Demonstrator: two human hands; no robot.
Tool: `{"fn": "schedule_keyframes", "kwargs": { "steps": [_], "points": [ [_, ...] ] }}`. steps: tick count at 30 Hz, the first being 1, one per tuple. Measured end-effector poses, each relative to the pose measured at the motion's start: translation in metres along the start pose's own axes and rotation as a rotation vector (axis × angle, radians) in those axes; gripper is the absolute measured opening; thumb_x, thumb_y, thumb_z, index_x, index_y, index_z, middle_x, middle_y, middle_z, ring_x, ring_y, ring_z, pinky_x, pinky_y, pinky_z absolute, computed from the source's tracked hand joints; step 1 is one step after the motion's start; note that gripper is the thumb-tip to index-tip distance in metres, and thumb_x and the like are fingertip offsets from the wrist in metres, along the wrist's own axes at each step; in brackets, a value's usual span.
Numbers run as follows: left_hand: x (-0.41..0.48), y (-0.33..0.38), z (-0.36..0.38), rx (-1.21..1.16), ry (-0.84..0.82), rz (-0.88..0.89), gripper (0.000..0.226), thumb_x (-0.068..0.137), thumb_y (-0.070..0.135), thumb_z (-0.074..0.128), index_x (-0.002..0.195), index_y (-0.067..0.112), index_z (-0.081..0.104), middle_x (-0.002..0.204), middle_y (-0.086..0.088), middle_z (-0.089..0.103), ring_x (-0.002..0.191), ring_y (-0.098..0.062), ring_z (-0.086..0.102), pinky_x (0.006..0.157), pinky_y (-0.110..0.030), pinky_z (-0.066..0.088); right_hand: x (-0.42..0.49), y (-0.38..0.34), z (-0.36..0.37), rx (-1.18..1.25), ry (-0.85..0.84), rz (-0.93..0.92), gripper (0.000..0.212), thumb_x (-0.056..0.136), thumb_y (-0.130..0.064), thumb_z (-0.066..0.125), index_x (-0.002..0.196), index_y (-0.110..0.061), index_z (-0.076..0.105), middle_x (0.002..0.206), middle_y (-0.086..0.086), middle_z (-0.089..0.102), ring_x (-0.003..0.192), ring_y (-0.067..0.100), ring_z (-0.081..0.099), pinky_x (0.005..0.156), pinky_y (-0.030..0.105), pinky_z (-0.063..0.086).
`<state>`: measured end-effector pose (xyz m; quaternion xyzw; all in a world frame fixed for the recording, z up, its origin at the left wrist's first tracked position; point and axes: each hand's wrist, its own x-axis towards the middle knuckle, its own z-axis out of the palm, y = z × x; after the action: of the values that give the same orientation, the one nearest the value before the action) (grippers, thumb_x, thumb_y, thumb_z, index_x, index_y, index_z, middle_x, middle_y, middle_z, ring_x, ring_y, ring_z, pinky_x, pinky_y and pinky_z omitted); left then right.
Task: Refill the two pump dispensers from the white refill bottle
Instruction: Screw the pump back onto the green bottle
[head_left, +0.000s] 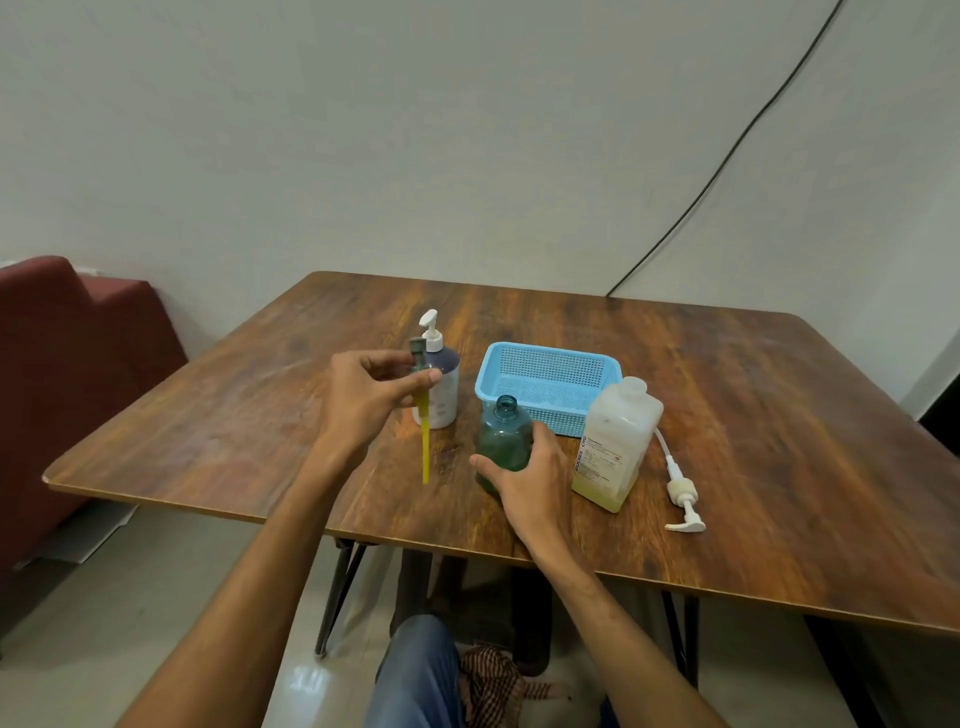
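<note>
Left hand (363, 400) pinches a pump (418, 359), its yellow tube hanging, left of centre. Right hand (530, 483) grips the open green bottle (503, 436) at centre, on the table (753, 415). White refill bottle (615, 447) stands upright just right of it. Purple dispenser (442, 387) stands behind the left hand.

Glossy wood-grain table (727, 415), perforated blue plastic basket (545, 387), translucent plastic refill bottle (618, 441).

I see a brown wood-grain table (779, 441) across mid-frame. At its centre stand a dark purple dispenser with a white pump (445, 397), an uncapped teal bottle (501, 439), a light blue perforated plastic basket (566, 415) and a translucent white rectangular refill bottle (618, 441). A loose white pump with its tube (683, 499) lies at right.
</note>
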<state>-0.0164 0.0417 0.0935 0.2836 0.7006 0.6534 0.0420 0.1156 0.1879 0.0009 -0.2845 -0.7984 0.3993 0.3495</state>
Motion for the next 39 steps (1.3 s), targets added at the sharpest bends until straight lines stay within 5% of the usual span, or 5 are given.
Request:
{"fn": "schedule_keyframes", "kwargs": {
  "steps": [6, 11, 16, 26, 39],
  "points": [
    [0.008, 0.046, 0.019, -0.148, 0.015, 0.144, 0.048, 0.069, 0.028, 0.086, 0.108, 0.002, 0.074, 0.099, -0.011, 0.078, 0.089, -0.027, 0.076, 0.08, -0.04, 0.062, 0.0, -0.001, -0.002, -0.004, -0.019, -0.01, 0.067, 0.068, -0.048, 0.086, 0.123, -0.026, 0.054, 0.12, -0.01, 0.059, 0.112, 0.009, 0.054, 0.094, 0.031, 0.051],
    [0.013, 0.068, 0.042, -0.217, 0.048, 0.217, 0.03, 0.078, 0.009, 0.084, 0.106, 0.003, 0.075, 0.092, -0.008, 0.078, 0.08, -0.018, 0.076, 0.069, -0.024, 0.059, 0.0, 0.001, -0.002, 0.007, -0.015, -0.036, 0.064, 0.067, -0.049, 0.085, 0.119, -0.03, 0.053, 0.117, -0.013, 0.058, 0.11, 0.007, 0.053, 0.091, 0.027, 0.051],
    [0.02, 0.069, 0.056, -0.231, 0.066, 0.245, 0.035, 0.079, 0.011, 0.084, 0.109, -0.002, 0.074, 0.094, -0.012, 0.078, 0.084, -0.025, 0.077, 0.073, -0.031, 0.062, 0.0, 0.003, -0.001, 0.013, -0.026, -0.04, 0.064, 0.068, -0.049, 0.086, 0.12, -0.028, 0.054, 0.116, -0.013, 0.058, 0.108, 0.005, 0.053, 0.089, 0.023, 0.049],
    [0.018, 0.042, 0.074, -0.154, 0.071, 0.195, 0.038, 0.073, 0.018, 0.089, 0.104, 0.001, 0.076, 0.092, -0.01, 0.078, 0.083, -0.024, 0.077, 0.078, -0.045, 0.063, 0.002, 0.006, 0.001, 0.032, -0.019, -0.025, 0.065, 0.067, -0.047, 0.087, 0.12, -0.027, 0.055, 0.116, -0.012, 0.059, 0.109, 0.008, 0.054, 0.091, 0.027, 0.051],
    [-0.01, -0.004, 0.088, 0.015, -0.026, 0.099, 0.039, 0.072, 0.023, 0.089, 0.105, 0.006, 0.077, 0.102, -0.001, 0.078, 0.09, -0.008, 0.075, 0.079, -0.029, 0.063, 0.005, 0.008, 0.003, -0.003, -0.009, -0.005, 0.07, 0.066, -0.046, 0.088, 0.124, -0.029, 0.053, 0.121, -0.009, 0.06, 0.114, 0.01, 0.055, 0.095, 0.034, 0.053]
  ]
}}
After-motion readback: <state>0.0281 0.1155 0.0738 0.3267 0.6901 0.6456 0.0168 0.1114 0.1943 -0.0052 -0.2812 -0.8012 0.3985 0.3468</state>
